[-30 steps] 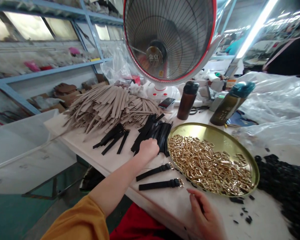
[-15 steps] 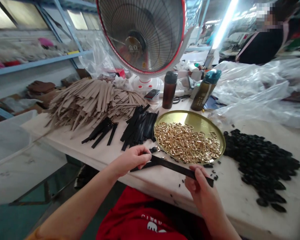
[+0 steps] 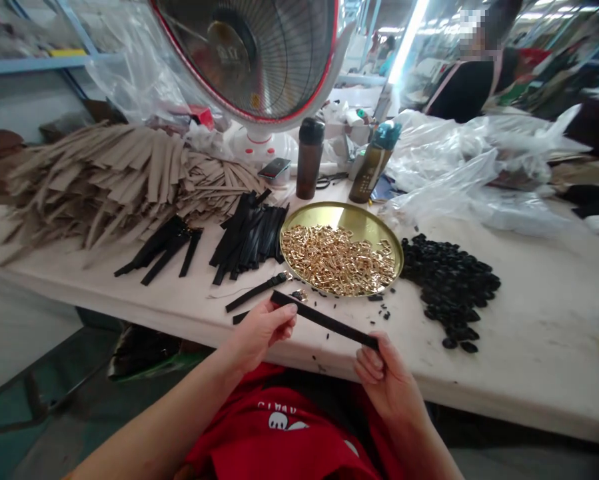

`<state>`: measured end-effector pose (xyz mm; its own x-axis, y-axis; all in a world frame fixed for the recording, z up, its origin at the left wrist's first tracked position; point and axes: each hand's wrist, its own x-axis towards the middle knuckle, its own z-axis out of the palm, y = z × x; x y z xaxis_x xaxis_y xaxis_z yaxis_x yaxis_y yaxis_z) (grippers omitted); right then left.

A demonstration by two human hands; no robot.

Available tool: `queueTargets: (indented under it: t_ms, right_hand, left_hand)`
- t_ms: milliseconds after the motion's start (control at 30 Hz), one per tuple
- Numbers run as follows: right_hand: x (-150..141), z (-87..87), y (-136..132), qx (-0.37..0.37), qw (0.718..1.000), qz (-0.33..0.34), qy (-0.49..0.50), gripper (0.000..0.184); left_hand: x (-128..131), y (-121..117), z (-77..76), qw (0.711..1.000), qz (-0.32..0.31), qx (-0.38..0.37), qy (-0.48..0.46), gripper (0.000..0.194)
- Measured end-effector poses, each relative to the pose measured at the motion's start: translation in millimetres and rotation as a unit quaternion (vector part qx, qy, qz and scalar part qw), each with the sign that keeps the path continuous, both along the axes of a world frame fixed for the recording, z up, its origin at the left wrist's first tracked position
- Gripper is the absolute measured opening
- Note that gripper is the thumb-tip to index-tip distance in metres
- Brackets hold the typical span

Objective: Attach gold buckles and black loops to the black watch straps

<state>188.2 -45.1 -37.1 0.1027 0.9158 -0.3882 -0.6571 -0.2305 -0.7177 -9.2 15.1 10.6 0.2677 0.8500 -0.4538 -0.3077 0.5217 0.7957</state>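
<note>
Between my two hands a flat black strap (image 3: 329,321) is stretched, slanting down to the right above the table's front edge. My left hand (image 3: 266,330) pinches its left end between thumb and fingers. At the other end my right hand (image 3: 385,360) is closed round the strap. Just beyond lies a round gold tray (image 3: 364,215) heaped with small gold buckles (image 3: 339,260). A black strap with a buckle (image 3: 256,293) rests on the table left of the tray, and another lies partly hidden behind my left hand.
Bundled black straps (image 3: 252,237) and a big pile of beige strips (image 3: 99,180) lie to the left. Small black pieces (image 3: 449,287) are heaped on the right. Behind stand a heater fan (image 3: 259,53), a dark bottle (image 3: 310,160), a second bottle (image 3: 374,167) and plastic sheeting (image 3: 444,153).
The view has turned to the right. My left hand holds the strap nearer its end, and my right hand has slid to the strap's right end, which stuck out past it before.
</note>
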Motion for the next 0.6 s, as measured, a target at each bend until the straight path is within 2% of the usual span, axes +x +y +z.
queueTargets:
  t_ms: [67,167,233,300,367,433,500,600]
  right_hand:
    - [4,0.3,-5,0.008,1.000,-0.005,-0.026,0.020]
    - [4,1.4,-16,0.012,0.987,0.030,-0.156,0.017]
    - [1,3.1,-23,0.035,0.957,0.099,-0.271,0.016]
    - [1,4.7,-27,0.078,0.912,0.189,-0.357,0.020]
    - [9,5.2,-23,0.116,0.873,0.228,-0.415,0.029]
    - [27,4.0,-11,0.112,0.847,0.197,-0.481,0.033]
    - [56,2.0,6,0.078,0.811,0.126,-0.565,0.030]
    - [106,0.3,34,0.035,0.731,0.035,-0.681,0.032]
  left_hand:
    - [1,1,-3.2,0.999,0.011,-0.012,-0.031,0.025]
    - [12,3,-9.3,0.998,0.016,-0.032,-0.055,0.033]
    - [19,6,-12.1,0.999,0.014,-0.027,-0.040,0.031]
    - [24,12,-12.1,1.000,0.010,-0.008,-0.015,0.029]
    - [24,20,-9.3,1.000,0.003,0.024,0.010,0.028]
    - [22,27,-6.2,0.997,-0.003,0.063,0.045,0.027]
    - [19,32,-5.5,0.991,-0.016,0.098,0.093,0.029]
    - [19,31,-10.3,0.978,-0.077,0.115,0.158,0.033]
